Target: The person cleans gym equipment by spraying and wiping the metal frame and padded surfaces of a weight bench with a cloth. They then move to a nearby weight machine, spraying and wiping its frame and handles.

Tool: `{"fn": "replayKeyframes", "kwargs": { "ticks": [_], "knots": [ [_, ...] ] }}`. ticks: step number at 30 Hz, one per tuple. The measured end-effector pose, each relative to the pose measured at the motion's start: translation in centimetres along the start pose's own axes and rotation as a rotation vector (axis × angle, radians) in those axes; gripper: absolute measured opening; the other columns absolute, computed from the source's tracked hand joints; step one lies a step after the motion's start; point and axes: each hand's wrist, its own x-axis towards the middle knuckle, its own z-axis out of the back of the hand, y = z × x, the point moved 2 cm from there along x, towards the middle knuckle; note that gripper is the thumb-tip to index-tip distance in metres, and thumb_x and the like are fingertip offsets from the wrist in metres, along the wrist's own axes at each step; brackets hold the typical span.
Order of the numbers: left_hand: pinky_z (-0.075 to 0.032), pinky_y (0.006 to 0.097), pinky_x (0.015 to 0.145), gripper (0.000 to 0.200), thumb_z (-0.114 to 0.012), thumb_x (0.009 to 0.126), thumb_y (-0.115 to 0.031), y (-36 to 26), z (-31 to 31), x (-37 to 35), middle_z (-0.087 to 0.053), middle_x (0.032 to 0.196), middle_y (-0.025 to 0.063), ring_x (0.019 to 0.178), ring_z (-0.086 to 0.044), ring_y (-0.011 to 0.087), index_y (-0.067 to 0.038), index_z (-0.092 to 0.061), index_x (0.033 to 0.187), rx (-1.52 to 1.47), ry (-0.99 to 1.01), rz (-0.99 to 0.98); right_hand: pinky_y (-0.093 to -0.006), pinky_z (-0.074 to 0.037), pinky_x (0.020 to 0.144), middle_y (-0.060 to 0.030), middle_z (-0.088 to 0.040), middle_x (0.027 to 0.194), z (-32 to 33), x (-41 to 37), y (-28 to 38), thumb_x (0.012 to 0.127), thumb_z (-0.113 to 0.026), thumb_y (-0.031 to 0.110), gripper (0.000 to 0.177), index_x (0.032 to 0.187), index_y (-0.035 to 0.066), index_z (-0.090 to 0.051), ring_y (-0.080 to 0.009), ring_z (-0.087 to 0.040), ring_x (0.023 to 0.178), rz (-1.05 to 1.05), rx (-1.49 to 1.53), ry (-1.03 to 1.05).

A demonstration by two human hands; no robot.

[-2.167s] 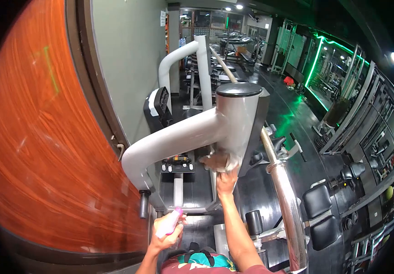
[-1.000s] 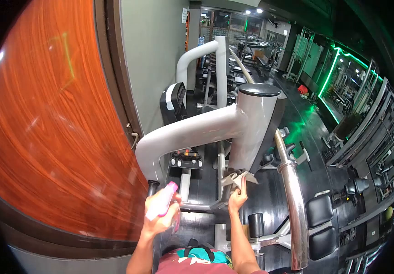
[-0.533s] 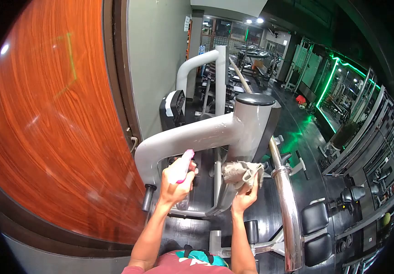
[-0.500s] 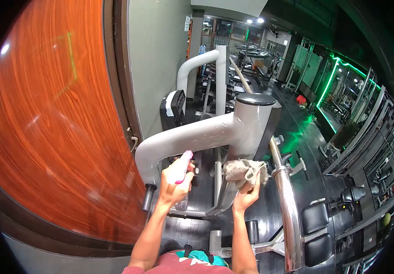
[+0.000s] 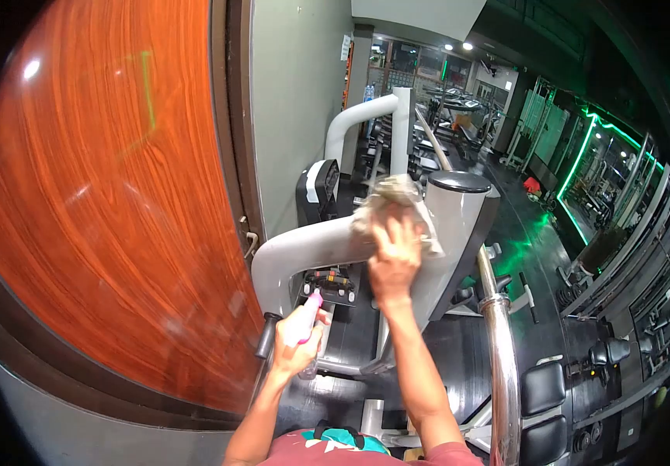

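My right hand [image 5: 395, 260] presses a beige cloth [image 5: 388, 203] onto the thick grey tube of a gym machine frame [image 5: 311, 242], close to where the tube meets the upright post [image 5: 453, 221]. Motion smears the cloth and fingertips somewhat. Lower and to the left, my left hand [image 5: 297, 342] is wrapped around a spray bottle [image 5: 309, 363] with a pink and white spray head, its clear body showing below the fingers. The bottle is held apart from the frame, under the curved tube.
A shiny metal bar [image 5: 498, 365] runs along the right of the post. To the left stands a glossy wood-grain door [image 5: 109, 233] with a handle [image 5: 251, 239]. Black padded seats [image 5: 543, 388] are at lower right, and a green-lit mirror [image 5: 599, 171] lies beyond.
My right hand has raised the cloth from the post's lower side up onto the tube. My left hand, still holding the spray bottle, sits lower in view. The camera view has shifted slightly.
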Motion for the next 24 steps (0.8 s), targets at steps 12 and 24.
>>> {"fn": "replayKeyframes", "kwargs": {
  "ticks": [12, 24],
  "knots": [
    [-0.047, 0.0240, 0.048, 0.037, -0.053, 0.081, 0.014, -3.6, 2.4, -7.8, -0.066, 0.084, 0.0099, 0.054, -0.058, 0.0087, 0.003, -0.057, 0.116, 0.085, 0.058, 0.002, -0.0452, -0.039, 0.106, -0.0063, -0.059, 0.123, 1.5, 1.3, 1.2, 0.077, -0.060, 0.009, 0.027, 0.103, 0.012, -0.067, -0.0280, -0.052, 0.122, 0.299, -0.045, 0.040],
    [-0.051, 0.0276, 0.051, 0.025, -0.064, 0.077, 0.005, -4.2, 5.6, -13.9, -0.068, 0.079, 0.0069, 0.053, -0.063, 0.0136, -0.002, -0.065, 0.101, 0.171, -0.010, 0.162, -0.0440, -0.040, 0.103, -0.0089, -0.057, 0.121, -5.2, -1.6, 7.1, 0.074, -0.062, 0.013, 0.032, 0.105, 0.009, -0.064, -0.0297, -0.050, 0.120, 0.480, 0.079, 0.133]
  ]
}}
